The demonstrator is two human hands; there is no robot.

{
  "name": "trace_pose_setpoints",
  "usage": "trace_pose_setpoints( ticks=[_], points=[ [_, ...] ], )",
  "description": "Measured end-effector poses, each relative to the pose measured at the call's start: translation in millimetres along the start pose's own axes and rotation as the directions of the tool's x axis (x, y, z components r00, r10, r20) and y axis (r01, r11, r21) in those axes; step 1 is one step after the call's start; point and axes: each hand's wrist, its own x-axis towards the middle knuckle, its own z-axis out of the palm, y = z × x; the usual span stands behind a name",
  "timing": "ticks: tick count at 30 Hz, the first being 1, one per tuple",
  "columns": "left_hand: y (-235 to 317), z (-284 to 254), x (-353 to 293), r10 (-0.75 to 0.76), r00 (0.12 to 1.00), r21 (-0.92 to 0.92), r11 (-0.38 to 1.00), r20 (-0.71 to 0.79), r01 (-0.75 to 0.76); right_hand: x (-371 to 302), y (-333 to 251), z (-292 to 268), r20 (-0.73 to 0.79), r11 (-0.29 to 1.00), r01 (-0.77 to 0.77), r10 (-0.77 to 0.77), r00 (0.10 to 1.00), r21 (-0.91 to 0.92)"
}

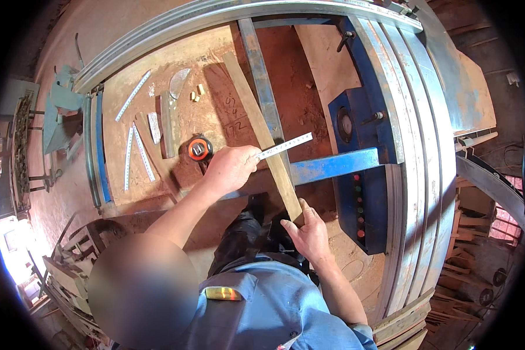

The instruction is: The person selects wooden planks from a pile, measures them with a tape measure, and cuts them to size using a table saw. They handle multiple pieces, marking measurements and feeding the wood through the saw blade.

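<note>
A long narrow wooden strip point(256, 116) slants across the machine frame, its far end over the board. My right hand point(310, 233) is closed around its near end. In my left hand point(232, 168) I pinch a short white ruler strip with marks point(294, 143), which lies across the wooden strip. Just left of that hand a black and orange tape measure point(199, 149) rests on the board. Farther left lie several more white ruler strips point(133, 96), a wooden piece with a semicircular metallic blade point(179, 83), and small yellow blocks point(200, 89).
The wooden board point(157, 70) sits within a metal frame, with handwritten figures on it. Blue crossbars point(332, 165) and a blue control box with buttons point(359, 204) stand to the right, beside long metal rails point(414, 146). Wood offcuts point(466, 274) are stacked at far right.
</note>
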Motion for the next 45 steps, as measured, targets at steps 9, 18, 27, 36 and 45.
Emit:
trace_pose_setpoints(
  ticks=[9,18,27,36,45],
  points=[
    [3,1,-3,-0.007,1.0,0.034,0.999,-0.019,0.008,-1,2,2,-0.011,1.0,0.013,-0.013,1.0,-0.015],
    [-15,-34,2,-0.27,0.912,-0.311,0.935,-0.311,0.171,-1,3,4,-0.008,0.996,0.005,-0.005,1.0,0.089],
    [-178,-110,-22,-0.434,0.659,-0.413,0.888,-0.615,0.2,-1,1,-15,0.475,0.503,-0.469,0.126,0.871,0.726],
    [-194,-111,-28,-0.111,0.571,0.222,0.848,-0.813,0.481,-2,14,-4,0.576,-0.155,-0.616,-0.239,0.782,0.772],
    [-110,-113,-9,0.065,0.715,0.486,0.776,-0.696,0.402,-60,27,-40,0.34,-0.392,-0.432,-0.284,0.897,0.812]
  ],
)
